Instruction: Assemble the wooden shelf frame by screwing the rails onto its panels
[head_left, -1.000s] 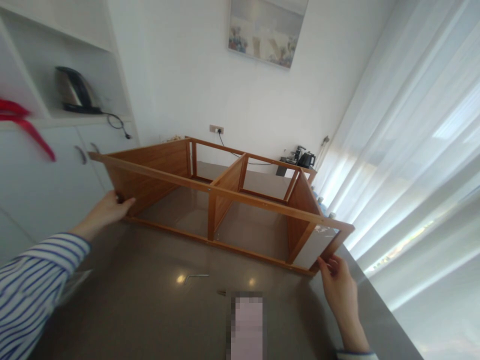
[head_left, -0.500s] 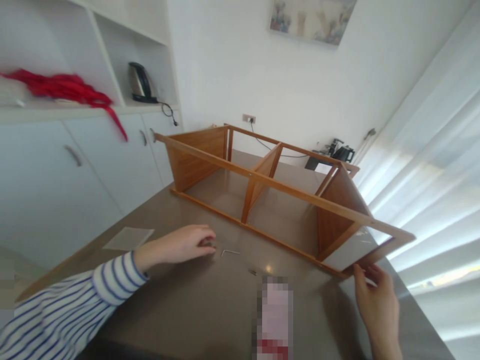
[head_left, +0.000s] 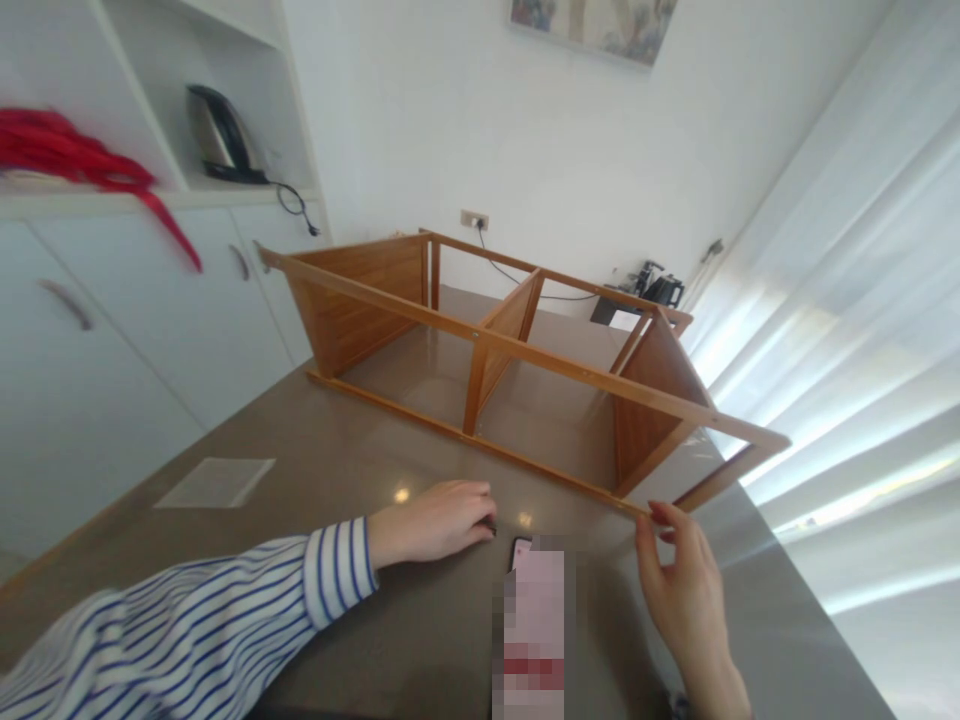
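Observation:
A wooden shelf frame (head_left: 480,342) with a middle divider lies on its side on the grey-brown table (head_left: 337,470). My left hand (head_left: 435,522) rests palm down on the table in front of the frame. Its fingers are curled together over a small dark piece that I cannot make out. My right hand (head_left: 679,585) is raised at the frame's near right corner, with thumb and fingertips pinched on the end of the lower rail. A striped sleeve covers my left arm.
A blurred-out phone-like object (head_left: 532,625) lies between my hands. A flat clear plastic bag (head_left: 217,482) is on the table at left. White cabinets carry a kettle (head_left: 217,135) and red cloth (head_left: 60,150). A coffee machine (head_left: 652,285) stands behind the frame, with curtains on the right.
My left hand left the frame's left end, came down to the table by the hex key, and has slid right. My right hand has stayed at the frame's right corner.

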